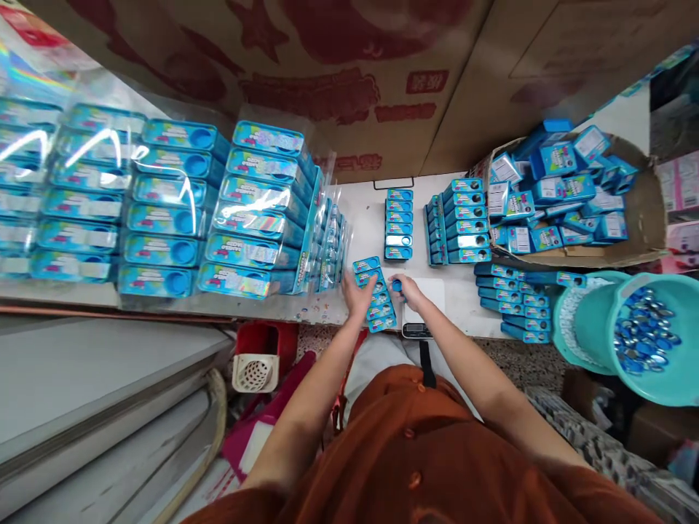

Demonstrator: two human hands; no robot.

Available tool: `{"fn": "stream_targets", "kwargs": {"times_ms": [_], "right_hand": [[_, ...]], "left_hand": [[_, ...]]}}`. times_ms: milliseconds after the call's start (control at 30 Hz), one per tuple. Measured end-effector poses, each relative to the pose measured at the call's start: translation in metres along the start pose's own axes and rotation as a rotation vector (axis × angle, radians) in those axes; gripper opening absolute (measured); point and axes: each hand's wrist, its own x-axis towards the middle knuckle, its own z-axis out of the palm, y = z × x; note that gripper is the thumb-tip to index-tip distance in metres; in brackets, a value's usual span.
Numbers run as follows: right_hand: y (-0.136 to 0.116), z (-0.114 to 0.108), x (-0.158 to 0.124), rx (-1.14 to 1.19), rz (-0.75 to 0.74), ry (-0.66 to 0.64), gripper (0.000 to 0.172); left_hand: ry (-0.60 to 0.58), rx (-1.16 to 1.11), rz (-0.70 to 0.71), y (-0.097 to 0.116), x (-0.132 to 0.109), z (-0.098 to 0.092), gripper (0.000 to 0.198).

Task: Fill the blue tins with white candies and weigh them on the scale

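In front of me a short row of small blue boxes (381, 300) lies slightly slanted at the table's front edge. My left hand (357, 297) grips it from the left, thumb over the top and fingers along the side. Just right of the row, my right hand (411, 292) pinches a small round blue piece (396, 285), close to the boxes but seemingly apart from them. Dark round spots show on several boxes in the row. Beneath and beside my right hand lies a white digital scale (435, 292), its display facing me.
Behind stand more box rows (399, 218) (467, 222). Plastic-wrapped stacks (254, 211) fill the left. At right are a carton (649, 211) of loose blue boxes, piled boxes (513, 298) and a turquoise basin (688, 327) holding shiny round pieces (647, 331). A large cardboard box (349, 87) borders the back.
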Motion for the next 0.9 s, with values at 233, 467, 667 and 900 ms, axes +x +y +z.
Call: {"fn": "stream_targets", "kwargs": {"times_ms": [233, 467, 667, 900], "right_hand": [[0.012, -0.002, -0.043, 0.164, -0.049, -0.247, 0.035], [0.025, 0.006, -0.048, 0.045, -0.063, -0.184, 0.039], [0.027, 0.009, -0.054, 0.086, -0.069, -0.248, 0.036], [0.028, 0.015, -0.036, -0.266, -0.287, 0.012, 0.022]], "left_hand": [[-0.166, -0.163, 0.306, 0.008, -0.063, -0.013, 0.022], [-0.401, -0.510, -0.044, 0.000, -0.061, -0.007, 0.023], [-0.441, -0.542, -0.216, -0.004, -0.058, -0.012, 0.035], [-0.217, -0.362, -0.142, 0.001, -0.043, 0.002, 0.019]]}}
